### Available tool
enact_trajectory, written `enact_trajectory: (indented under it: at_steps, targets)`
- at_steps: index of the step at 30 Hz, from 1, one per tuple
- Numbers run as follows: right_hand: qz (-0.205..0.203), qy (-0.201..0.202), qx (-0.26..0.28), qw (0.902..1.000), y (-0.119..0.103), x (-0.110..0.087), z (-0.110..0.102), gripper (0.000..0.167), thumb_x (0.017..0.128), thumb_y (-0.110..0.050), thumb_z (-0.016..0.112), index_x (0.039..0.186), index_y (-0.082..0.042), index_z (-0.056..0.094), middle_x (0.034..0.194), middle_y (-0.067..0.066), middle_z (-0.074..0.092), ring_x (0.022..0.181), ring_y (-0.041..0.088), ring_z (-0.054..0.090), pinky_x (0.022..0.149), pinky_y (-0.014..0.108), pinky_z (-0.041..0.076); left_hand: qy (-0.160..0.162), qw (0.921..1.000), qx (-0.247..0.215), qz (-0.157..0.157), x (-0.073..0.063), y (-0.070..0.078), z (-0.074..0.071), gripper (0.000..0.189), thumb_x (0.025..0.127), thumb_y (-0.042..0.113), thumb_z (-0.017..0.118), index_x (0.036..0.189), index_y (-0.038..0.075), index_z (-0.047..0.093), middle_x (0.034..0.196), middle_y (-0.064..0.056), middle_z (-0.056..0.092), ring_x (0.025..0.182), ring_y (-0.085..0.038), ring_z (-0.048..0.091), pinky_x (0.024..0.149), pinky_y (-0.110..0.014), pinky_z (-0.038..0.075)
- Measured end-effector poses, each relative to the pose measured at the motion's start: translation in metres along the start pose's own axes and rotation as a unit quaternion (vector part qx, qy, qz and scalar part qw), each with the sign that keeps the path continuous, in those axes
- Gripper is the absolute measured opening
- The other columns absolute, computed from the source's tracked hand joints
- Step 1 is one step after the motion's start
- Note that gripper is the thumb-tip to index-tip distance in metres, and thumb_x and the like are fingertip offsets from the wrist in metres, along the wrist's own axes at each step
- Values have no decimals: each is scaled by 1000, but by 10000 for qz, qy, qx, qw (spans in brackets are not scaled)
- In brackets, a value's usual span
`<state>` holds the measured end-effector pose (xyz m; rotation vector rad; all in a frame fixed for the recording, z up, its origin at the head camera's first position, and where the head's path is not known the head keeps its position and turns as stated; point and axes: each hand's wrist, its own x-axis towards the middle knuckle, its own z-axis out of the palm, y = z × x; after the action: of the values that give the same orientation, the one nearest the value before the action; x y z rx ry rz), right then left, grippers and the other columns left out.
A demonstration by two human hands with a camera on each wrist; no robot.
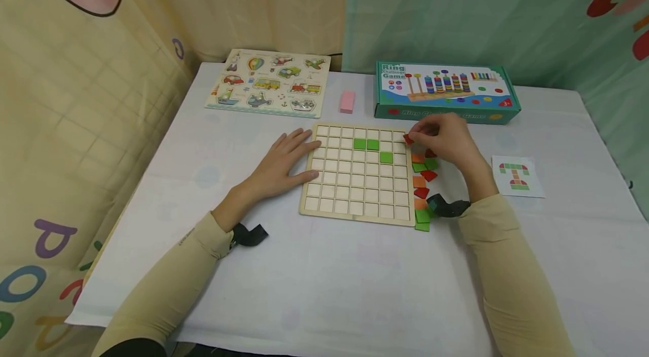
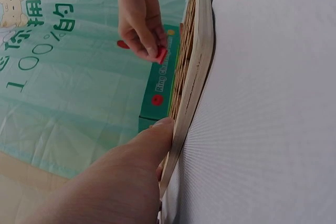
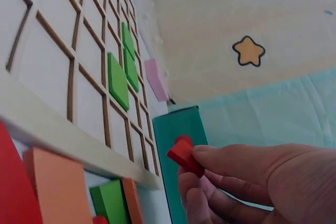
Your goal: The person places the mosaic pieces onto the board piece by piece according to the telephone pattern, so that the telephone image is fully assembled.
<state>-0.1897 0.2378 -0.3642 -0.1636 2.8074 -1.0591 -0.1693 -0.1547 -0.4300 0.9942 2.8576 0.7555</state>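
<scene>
A wooden grid board (image 1: 357,174) lies on the table, with three green square tiles (image 1: 386,157) set in its upper cells. My left hand (image 1: 284,163) rests on the board's left edge, fingers spread. In the right wrist view, my right hand (image 3: 236,177) pinches a red tile (image 3: 185,156) between thumb and fingers. The head view has that hand above the board's upper right corner. Along the right edge lie loose red, orange (image 1: 419,182) and green tiles (image 1: 422,227); the right hand partly hides the far ones.
A card (image 1: 518,177) with a green, red and orange pattern lies to the right. Behind the board are a pink block (image 1: 347,102), a vehicle picture puzzle (image 1: 269,84) and a green Ring Challenge Game box (image 1: 446,92). Curtains stand behind the table.
</scene>
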Motion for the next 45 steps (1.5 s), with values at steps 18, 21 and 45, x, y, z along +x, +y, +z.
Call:
enact_trajectory:
  at_steps: [18,21,45]
  targets:
    - [-384,363,-95,9986,-18,3,42,19,98,-21,77,95,-2,76,88,15,75,81,26,68,71,31,52,-11,10000,42,2,1,0,0,71,100,48,69,161,19,45,174,-12,28,164,-32,14,134,-54,5]
    - [-435,229,-180,9986,-19,3,42,18,98,-20,77,94,-2,77,87,14,75,81,26,66,73,34,51,-13,10000,35,-8,1,1,0,71,100,48,69,160,19,45,173,-12,28,164,-32,14,134,-53,5]
    - [-194,8,-83,9998,4,0,-5,23,102,-22,71,116,-5,77,111,18,75,103,31,66,80,35,53,-12,10000,-34,-10,0,2,-1,71,100,46,70,160,18,45,173,-13,29,164,-33,15,134,-54,6]
